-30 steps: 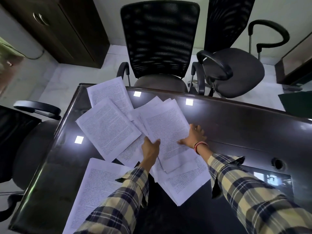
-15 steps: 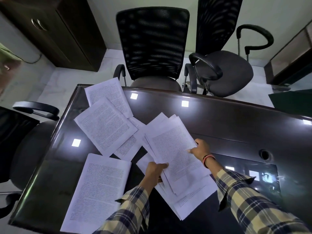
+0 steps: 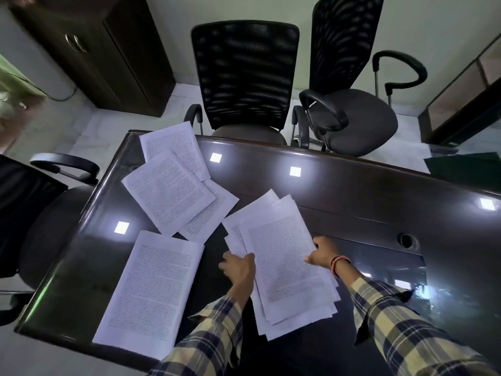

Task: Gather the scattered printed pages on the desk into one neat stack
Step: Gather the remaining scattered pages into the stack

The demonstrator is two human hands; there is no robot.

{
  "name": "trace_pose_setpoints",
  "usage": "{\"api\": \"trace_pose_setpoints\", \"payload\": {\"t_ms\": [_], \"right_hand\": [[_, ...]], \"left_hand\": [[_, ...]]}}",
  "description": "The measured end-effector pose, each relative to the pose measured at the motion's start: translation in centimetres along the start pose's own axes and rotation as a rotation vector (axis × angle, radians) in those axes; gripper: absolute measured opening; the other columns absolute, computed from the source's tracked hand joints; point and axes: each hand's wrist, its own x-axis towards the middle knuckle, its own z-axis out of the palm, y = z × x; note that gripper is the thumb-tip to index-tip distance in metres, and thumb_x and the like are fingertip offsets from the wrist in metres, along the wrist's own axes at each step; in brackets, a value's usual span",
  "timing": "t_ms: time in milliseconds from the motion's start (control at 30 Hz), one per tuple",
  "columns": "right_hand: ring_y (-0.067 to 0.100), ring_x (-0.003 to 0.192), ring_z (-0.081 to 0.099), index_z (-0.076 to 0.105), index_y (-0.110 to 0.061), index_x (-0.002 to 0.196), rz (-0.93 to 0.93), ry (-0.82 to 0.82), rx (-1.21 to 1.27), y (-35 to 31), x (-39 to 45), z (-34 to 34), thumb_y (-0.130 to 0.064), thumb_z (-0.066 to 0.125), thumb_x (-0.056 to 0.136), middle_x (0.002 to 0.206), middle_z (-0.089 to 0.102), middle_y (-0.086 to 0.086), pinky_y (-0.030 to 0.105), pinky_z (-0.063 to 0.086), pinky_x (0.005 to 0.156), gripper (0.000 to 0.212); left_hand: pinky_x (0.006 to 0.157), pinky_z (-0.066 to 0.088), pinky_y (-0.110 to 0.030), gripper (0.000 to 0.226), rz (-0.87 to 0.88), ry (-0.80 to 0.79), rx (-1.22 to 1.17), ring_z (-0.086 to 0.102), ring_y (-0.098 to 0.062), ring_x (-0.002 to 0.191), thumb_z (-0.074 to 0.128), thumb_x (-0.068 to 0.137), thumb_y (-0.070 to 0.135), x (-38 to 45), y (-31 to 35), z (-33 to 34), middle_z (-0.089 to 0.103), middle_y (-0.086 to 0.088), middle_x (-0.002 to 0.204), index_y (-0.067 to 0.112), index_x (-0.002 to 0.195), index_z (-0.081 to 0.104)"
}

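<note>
— What have your hands got, in the head view?

— My left hand (image 3: 240, 270) and right hand (image 3: 324, 252) both close on the edges of a loose bundle of white printed pages (image 3: 284, 264) on the glossy dark table (image 3: 352, 213).

— And the others?

— Three overlapping white printed sheets (image 3: 173, 185) lie far left; one single white printed page (image 3: 151, 291) lies near my left sleeve.

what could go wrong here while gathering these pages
1. The bundle between the left hand and right hand is fanned with uneven edges; a sheet could slip out or crease.
2. The far page sits at the desk edge and might slide off.
3. Four pages remain outside the bundle, so one could be missed.
</note>
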Motion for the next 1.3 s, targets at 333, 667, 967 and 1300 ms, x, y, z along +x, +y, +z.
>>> {"api": "trace_pose_setpoints", "payload": {"t_ms": [333,667,967,1300], "right_hand": [[0.035,0.125,0.057,0.029,-0.005,0.148,0.128,0.009,0.342,2.7,-2.1,3.5,-0.020,0.092,0.069,0.142,0.052,0.015,0.043,0.051,0.101,0.102],[0.034,0.095,0.075,0.075,0.004,0.104,-0.031,0.103,0.848,2.6,-4.4,-0.2,0.002,0.088,0.070,0.102,0.077,0.019,0.040,0.062,0.080,0.036],[0.007,0.084,0.073,0.075,-0.006,0.102,-0.437,0.472,0.946,-1.2,-8.0,-5.9,0.004,0.079,0.082,0.094,0.078,0.004,0.025,0.060,0.075,0.022],[0.023,0.102,0.074,0.076,-0.010,0.112,-0.526,0.519,0.908,-0.9,-9.6,-5.8,-0.003,0.084,0.080,0.108,0.078,0.006,0.041,0.061,0.087,0.034]], "left_hand": [[0.093,0.057,-0.045,0.072,-0.014,-0.065,0.033,0.060,-0.038,0.118,0.081,0.088,0.022,-2.5,-0.7,1.8,0.042,-0.022,0.144,0.002,0.142,0.037],[0.084,0.064,-0.048,0.030,0.334,-0.431,-0.295,0.078,-0.030,0.092,0.084,0.078,-0.004,-4.1,3.2,-1.3,0.080,-0.011,0.104,0.003,0.106,0.074],[0.082,0.060,-0.043,0.023,0.800,-0.474,-0.350,0.071,-0.023,0.090,0.081,0.083,0.008,-7.1,10.5,-1.9,0.075,-0.005,0.094,0.008,0.105,0.074],[0.095,0.060,-0.048,0.043,0.886,-0.498,-0.321,0.071,-0.035,0.107,0.083,0.082,0.003,-7.6,9.7,-2.2,0.074,-0.019,0.116,0.000,0.123,0.069]]}}
